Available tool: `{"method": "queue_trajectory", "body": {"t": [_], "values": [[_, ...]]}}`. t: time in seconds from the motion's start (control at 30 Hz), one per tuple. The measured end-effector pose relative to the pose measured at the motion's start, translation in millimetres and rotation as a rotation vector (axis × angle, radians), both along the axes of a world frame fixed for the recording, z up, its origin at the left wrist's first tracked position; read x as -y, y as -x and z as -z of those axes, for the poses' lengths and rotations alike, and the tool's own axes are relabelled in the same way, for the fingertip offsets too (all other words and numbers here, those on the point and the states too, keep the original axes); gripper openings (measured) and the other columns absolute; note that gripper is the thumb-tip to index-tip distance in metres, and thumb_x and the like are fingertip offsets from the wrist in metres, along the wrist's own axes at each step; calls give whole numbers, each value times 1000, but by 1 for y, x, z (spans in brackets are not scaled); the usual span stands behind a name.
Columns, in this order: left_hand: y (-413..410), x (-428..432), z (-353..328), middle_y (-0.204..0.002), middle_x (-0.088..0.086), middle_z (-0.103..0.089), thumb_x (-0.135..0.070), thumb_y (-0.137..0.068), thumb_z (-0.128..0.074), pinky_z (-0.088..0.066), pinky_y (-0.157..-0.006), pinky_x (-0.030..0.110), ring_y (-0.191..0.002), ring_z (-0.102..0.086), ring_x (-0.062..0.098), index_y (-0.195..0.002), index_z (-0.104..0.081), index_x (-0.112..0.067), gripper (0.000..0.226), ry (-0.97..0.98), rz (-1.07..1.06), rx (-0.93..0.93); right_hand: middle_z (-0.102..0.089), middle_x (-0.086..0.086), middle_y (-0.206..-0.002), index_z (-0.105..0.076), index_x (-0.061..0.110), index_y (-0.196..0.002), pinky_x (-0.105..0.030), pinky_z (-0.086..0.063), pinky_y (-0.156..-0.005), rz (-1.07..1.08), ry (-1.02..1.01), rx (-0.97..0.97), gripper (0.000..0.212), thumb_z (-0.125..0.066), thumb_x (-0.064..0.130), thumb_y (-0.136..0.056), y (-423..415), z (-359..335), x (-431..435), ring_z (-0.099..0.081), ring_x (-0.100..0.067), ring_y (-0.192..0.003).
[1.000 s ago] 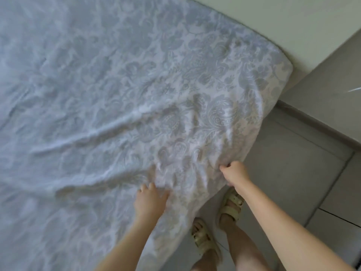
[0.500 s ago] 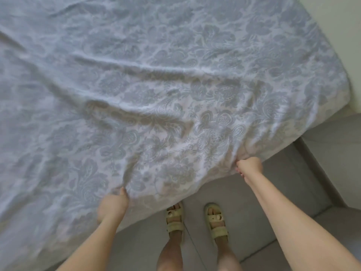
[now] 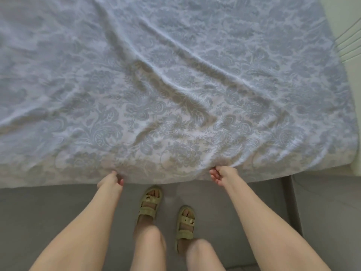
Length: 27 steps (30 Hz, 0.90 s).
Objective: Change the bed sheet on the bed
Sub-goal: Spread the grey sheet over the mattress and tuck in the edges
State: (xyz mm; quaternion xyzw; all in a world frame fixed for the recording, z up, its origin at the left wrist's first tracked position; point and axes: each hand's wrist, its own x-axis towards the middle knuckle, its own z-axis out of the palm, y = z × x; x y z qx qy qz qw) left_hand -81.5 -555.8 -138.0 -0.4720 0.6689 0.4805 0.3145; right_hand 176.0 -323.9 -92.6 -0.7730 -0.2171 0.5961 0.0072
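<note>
A pale blue-and-white floral bed sheet point(image 3: 175, 85) covers the whole bed, with long creases running across its middle. Its near edge hangs over the side of the mattress in front of me. My left hand point(image 3: 110, 180) pinches that hanging edge at lower centre-left. My right hand point(image 3: 222, 174) grips the same edge further right, fingers curled into the fabric, which puckers around it. The mattress itself is hidden under the sheet.
Grey tiled floor point(image 3: 48, 212) runs along the bed's near side, where my feet in yellow-green sandals point(image 3: 150, 202) stand. A pale wall point(image 3: 347, 36) closes the right side, with a narrow gap beside the bed's right corner.
I have stepped left along the bed side, away from the corner. Both hands have shifted along the sheet's hanging edge and spread wider apart, still gripping it.
</note>
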Motion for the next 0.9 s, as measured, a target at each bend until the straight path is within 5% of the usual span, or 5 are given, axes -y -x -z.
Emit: {"method": "queue_trajectory", "body": {"t": [0.2,0.3,0.43,0.6,0.9], "values": [[-19,-14,-4,-68,1,-44,-10,-91,-59,-35,-47,22,-57,-40,10,-68,-43,-13,29,-23,-24,-131,-59,-18,-103,-50,2,-108,-38,-52,-35,1,80,-63,28,-56,26,-95,10,-1,10,-61,-28,-67],[-23,-15,-3,-63,3,-45,-8,-91,-59,-36,-50,26,-55,-41,13,-63,-45,-11,31,-53,-28,-164,-65,-14,-71,-55,2,-93,-22,-46,-31,8,-27,-59,10,-56,11,-94,15,9,22,-60,-18,-41],[-21,-16,-10,-108,19,-63,-11,-92,-53,-50,-88,39,-100,-62,29,-111,-59,4,25,-48,-86,-158,-57,-10,-44,-55,1,-77,-17,-40,-30,-8,-69,51,16,-51,-3,-92,14,11,30,-52,-17,-30],[-16,7,-17,-140,17,-46,-5,-94,-45,-41,-100,40,-125,-48,31,-137,-41,0,44,-57,-151,-41,-51,-15,-130,-49,9,-127,-50,-48,-82,-50,70,78,34,-52,24,-96,19,12,42,-54,-33,-108],[-32,18,2,-81,9,-57,-9,-91,-61,-52,-75,31,-62,-52,14,-115,-59,8,29,-112,-230,-193,-47,-6,-27,-46,5,-70,-12,-33,-29,96,-42,25,32,-51,19,-98,24,48,43,-44,-12,-19]]}}
